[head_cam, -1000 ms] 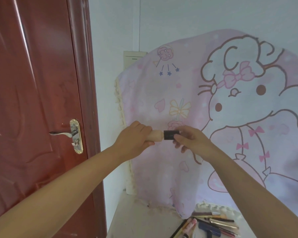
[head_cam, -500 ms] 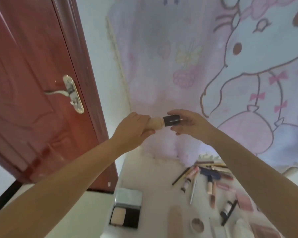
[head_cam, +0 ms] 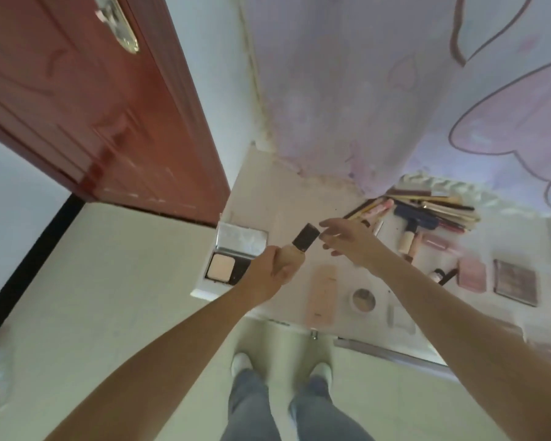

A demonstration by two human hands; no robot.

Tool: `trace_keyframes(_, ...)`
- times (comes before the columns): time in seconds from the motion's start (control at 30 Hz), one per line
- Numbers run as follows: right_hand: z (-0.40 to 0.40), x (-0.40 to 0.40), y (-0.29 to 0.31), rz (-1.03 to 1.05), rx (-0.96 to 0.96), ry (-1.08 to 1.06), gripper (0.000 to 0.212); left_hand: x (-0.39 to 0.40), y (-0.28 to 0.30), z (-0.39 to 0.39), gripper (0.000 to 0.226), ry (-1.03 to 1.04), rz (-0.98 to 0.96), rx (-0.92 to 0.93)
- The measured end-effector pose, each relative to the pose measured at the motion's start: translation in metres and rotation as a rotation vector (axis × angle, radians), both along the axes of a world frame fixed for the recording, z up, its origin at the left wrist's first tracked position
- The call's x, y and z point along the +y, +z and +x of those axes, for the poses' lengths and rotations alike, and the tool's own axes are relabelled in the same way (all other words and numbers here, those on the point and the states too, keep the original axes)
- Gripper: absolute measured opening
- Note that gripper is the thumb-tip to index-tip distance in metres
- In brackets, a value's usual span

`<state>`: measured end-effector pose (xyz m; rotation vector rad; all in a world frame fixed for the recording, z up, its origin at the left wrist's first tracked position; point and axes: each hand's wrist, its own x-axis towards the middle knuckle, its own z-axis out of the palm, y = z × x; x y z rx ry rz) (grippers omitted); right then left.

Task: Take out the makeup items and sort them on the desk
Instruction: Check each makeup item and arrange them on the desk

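Beige cylindrical tube (head_cam: 295,256) with glossy black cap in left hand's (head_cam: 275,272) grip; right hand (head_cam: 347,241) loosely spread, empty.

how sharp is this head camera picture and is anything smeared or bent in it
Head view: motion blur softens everything, worst on the right hand and the pink items on the desk; the bottle in the left hand reads clearer; wide-angle bending tilts the door; soft light, faint glare on its lower panel.
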<state>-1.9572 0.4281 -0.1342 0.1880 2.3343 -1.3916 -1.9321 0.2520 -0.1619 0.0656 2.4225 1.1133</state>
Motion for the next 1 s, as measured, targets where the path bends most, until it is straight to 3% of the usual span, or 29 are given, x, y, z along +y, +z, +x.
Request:
trace_keyframes(0.17, -0.002, -0.004, -0.015, 0.110, 0.065, 0.171, 0.026, 0.007, -0.030, 0.015, 0.034, 0.097, 0.027, 0.005)
trace_keyframes(0.47, -0.001, 0.004, -0.032, 0.242, 0.146, 0.259, 0.029, 0.012, -0.044, 0.025, 0.037, 0.193, 0.160, 0.084)
trace_keyframes(0.67, 0.000, 0.020, -0.061, 0.542, 0.104, 0.461, 0.038, 0.008, -0.051, 0.019, 0.039, 0.190, 0.192, 0.065)
trace_keyframes(1.0, 0.005, 0.025, -0.064, 0.534, 0.088, 0.546, 0.032, -0.008, -0.036, -0.009, 0.042, -0.005, 0.120, -0.096)
